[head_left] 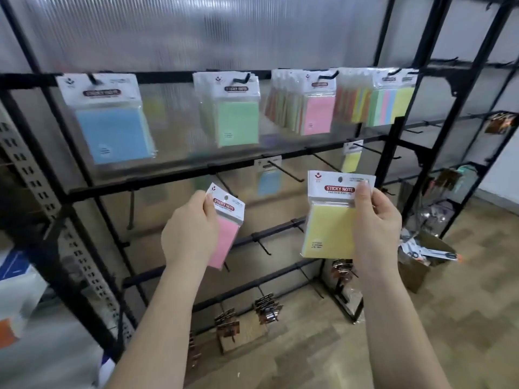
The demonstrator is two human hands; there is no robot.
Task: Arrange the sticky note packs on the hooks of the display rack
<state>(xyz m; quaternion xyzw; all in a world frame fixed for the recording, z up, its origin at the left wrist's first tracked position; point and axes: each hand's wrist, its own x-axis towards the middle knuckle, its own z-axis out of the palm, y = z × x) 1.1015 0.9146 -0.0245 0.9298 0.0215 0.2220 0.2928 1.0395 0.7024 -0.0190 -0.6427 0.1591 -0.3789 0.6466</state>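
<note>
Your left hand [189,230] grips a pink pack [227,234]. Your right hand [375,223] pinches a yellow pack [328,231] near the rack [196,169].

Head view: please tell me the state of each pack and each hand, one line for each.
Pink pack: held in left hand, not on a hook.
Yellow pack: pinched by right hand, not on a hook.
Blue pack: hanging on top rail.
Green pack: hanging on top rail.
</note>
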